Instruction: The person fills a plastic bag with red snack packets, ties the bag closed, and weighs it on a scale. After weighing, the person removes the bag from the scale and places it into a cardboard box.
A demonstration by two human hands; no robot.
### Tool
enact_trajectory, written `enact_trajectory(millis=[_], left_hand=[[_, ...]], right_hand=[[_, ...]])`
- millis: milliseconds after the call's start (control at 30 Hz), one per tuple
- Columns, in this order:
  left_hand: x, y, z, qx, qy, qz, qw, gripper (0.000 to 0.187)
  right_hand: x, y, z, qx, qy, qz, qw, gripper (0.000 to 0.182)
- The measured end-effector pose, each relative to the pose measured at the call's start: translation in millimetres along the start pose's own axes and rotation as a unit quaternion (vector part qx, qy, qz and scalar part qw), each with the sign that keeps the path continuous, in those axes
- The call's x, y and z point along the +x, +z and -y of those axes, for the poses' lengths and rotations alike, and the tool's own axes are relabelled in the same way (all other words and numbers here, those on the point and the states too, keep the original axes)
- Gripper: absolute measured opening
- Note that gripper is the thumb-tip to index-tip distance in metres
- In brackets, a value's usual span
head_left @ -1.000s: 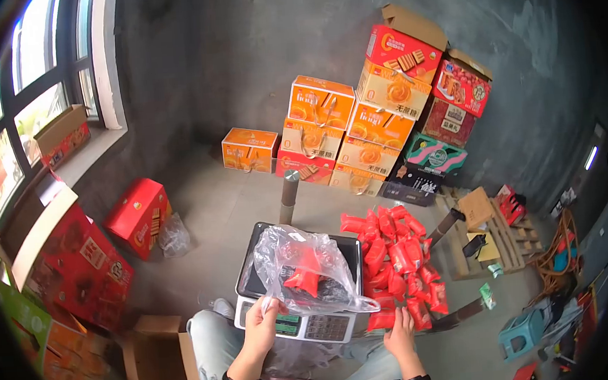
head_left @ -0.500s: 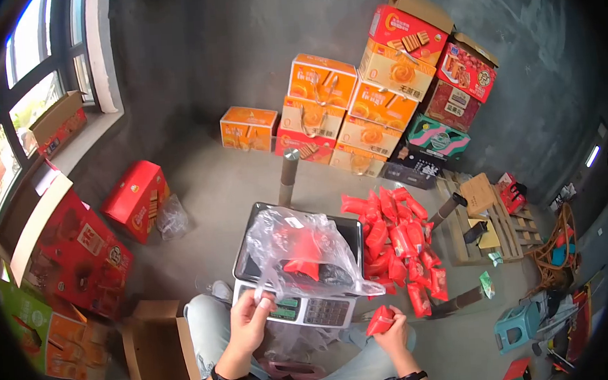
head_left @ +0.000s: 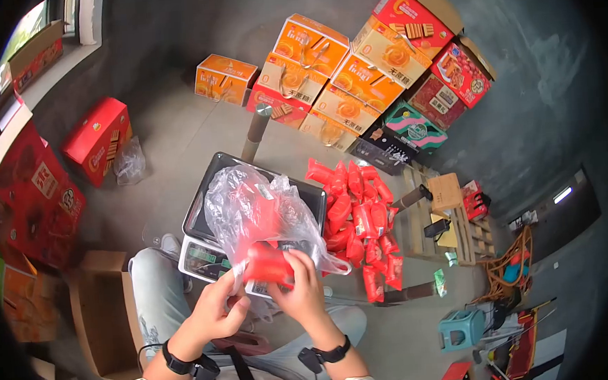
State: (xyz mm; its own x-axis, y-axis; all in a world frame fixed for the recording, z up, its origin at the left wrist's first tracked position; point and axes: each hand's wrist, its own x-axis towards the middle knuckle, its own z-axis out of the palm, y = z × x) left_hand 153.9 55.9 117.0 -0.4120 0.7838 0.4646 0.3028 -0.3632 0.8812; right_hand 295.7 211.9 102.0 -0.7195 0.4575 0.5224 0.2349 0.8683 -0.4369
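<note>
My right hand [head_left: 299,288] grips a red snack packet [head_left: 267,263], held at the mouth of a clear plastic bag [head_left: 227,202]. Fingers closed, my left hand [head_left: 219,308] pinches the near edge of that bag, right beside the packet. Through the thin plastic another red packet shows, blurred. The bag lies on the black tray of a white digital scale [head_left: 202,257], and its handle droops over the right side. A pile of red packets [head_left: 363,218] lies right of the scale on a see-through tabletop.
Stacked orange and red cartons [head_left: 339,83] stand against the back wall. An opened cardboard box [head_left: 103,314] sits by my left leg. A metal post [head_left: 255,132] rises behind the scale. To the right are a wooden pallet [head_left: 464,239] and a blue stool [head_left: 461,329].
My right hand has brought its red packet from the table's near right over to the bag mouth, beside my left hand. The head view has shifted, so the surroundings sit further left.
</note>
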Motion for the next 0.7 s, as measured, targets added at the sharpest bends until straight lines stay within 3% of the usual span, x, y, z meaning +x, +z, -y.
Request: enact_trajectory(millis=[33, 100, 133, 233, 267, 333, 367, 400, 433, 467, 533, 600, 700], left_hand=[[-2, -2, -1, 0.012, -0.016, 0.009, 1.000, 0.067], [-5, 0, -1, 0.019, -0.037, 0.017, 0.999, 0.068], [-6, 3, 0, 0.024, -0.040, 0.003, 0.999, 0.069], [-1, 3, 1, 0.032, -0.043, 0.007, 0.999, 0.070], [0, 5, 2, 0.038, -0.041, -0.018, 0.998, 0.070], [0, 5, 6, 0.054, -0.046, -0.048, 0.996, 0.070], [0, 4, 10, 0.053, -0.046, -0.043, 0.997, 0.070], [0, 4, 16, 0.044, -0.067, -0.066, 0.995, 0.070], [-2, 4, 21, 0.035, -0.089, -0.088, 0.991, 0.070], [-5, 2, 24, -0.014, -0.139, -0.073, 0.987, 0.073], [-5, 4, 27, -0.044, -0.147, -0.088, 0.984, 0.073], [-5, 4, 32, -0.058, -0.140, -0.099, 0.983, 0.071], [-2, 5, 20, -0.077, -0.165, -0.103, 0.978, 0.069]], right_hand=[[9, 8, -2, -0.004, -0.005, 0.005, 1.000, 0.073], [22, 28, -7, -0.046, 0.148, -0.021, 0.988, 0.076], [26, 37, -8, 0.048, 0.158, -0.056, 0.985, 0.078], [28, 36, 0, 0.062, 0.040, -0.067, 0.995, 0.062], [19, 36, -5, 0.058, 0.043, -0.073, 0.995, 0.062], [-13, 36, -20, 0.093, -0.030, -0.106, 0.990, 0.037], [-18, 33, -24, 0.097, -0.032, -0.192, 0.976, 0.017], [-31, 24, -27, 0.112, 0.023, -0.211, 0.971, 0.012], [-37, 14, -45, 0.030, -0.004, -0.227, 0.973, 0.009], [-44, 9, -62, 0.017, 0.036, -0.242, 0.969, 0.011], [-55, -3, -105, -0.045, 0.132, -0.164, 0.976, 0.034], [-60, -14, -133, -0.158, 0.159, -0.030, 0.974, 0.064], [-82, -10, -156, -0.189, 0.260, 0.138, 0.937, 0.076]])
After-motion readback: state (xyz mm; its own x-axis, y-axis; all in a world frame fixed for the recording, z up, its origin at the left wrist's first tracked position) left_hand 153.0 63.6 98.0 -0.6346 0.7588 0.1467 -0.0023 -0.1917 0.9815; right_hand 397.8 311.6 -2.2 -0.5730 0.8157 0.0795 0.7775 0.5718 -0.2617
